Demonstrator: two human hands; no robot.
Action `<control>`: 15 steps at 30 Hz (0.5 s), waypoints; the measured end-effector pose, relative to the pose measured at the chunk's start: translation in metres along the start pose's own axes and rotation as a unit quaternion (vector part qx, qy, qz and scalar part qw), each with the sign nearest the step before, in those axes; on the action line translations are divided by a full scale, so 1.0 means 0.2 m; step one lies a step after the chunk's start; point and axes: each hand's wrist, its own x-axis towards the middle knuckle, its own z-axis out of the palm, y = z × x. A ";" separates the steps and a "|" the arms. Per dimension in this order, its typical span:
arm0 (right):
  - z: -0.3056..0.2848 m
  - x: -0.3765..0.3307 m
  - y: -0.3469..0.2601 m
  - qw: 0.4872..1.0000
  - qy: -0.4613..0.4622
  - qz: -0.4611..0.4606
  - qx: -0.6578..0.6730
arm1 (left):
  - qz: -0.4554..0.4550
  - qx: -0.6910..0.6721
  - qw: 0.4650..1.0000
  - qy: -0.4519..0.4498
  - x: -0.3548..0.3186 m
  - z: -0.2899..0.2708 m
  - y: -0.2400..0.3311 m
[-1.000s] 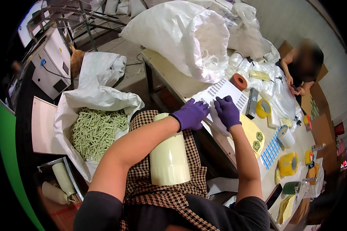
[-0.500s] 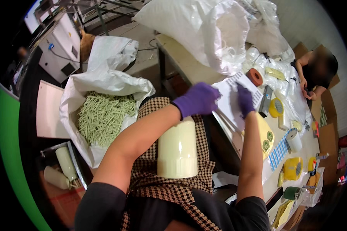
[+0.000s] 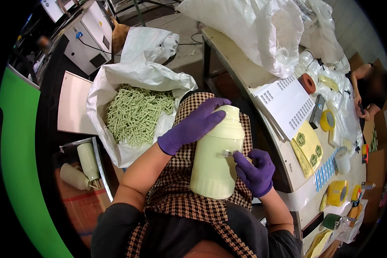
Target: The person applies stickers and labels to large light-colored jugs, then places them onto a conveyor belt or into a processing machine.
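Note:
A pale cream plastic bottle (image 3: 215, 159) stands on my lap over a brown checked apron. My left hand (image 3: 193, 126), in a purple glove, grips the bottle's shoulder from the left. My right hand (image 3: 254, 171), also gloved in purple, presses a small clear sticker (image 3: 228, 152) against the bottle's right side with its fingertips.
A white sack (image 3: 116, 86) of pale green plastic pieces (image 3: 135, 114) sits on the floor at my left, with spare cream bottles (image 3: 88, 161) beside it. The workbench (image 3: 245, 73) on the right carries label sheets (image 3: 288, 105), yellow sticker sheets (image 3: 307, 146), tape rolls and big white bags. Another person (image 3: 372, 88) works at its far end.
Both hands came back from the label sheets on the bench to the bottle on my lap. The left now holds its top and the right presses a sticker on its side.

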 end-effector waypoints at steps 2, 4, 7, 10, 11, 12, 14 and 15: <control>0.02 0.00 -0.02 0.999 0.003 -0.028 -0.026 | 0.012 0.001 1.000 -0.015 0.00 0.02 0.04; 0.04 0.01 -0.01 0.998 0.009 -0.046 -0.052 | 0.060 0.038 0.997 -0.009 0.01 0.03 0.05; 0.06 0.02 0.00 0.995 0.007 -0.059 -0.082 | 0.069 0.052 0.996 -0.027 0.02 0.03 0.03; 0.07 0.02 0.01 0.993 -0.003 -0.068 -0.097 | 0.058 0.044 0.996 -0.045 0.03 0.01 0.01; 0.07 0.02 0.01 0.993 -0.002 -0.065 -0.102 | 0.062 0.044 0.996 -0.053 0.03 0.00 0.00; 0.07 0.02 0.02 0.992 -0.003 -0.066 -0.109 | 0.058 0.037 0.996 -0.054 0.04 -0.01 0.00; 0.07 0.02 0.03 0.991 -0.008 -0.068 -0.117 | 0.058 0.046 0.995 -0.067 0.05 -0.02 0.00; 0.07 0.02 0.03 0.990 -0.012 -0.069 -0.120 | 0.060 0.054 0.994 -0.076 0.05 -0.02 0.00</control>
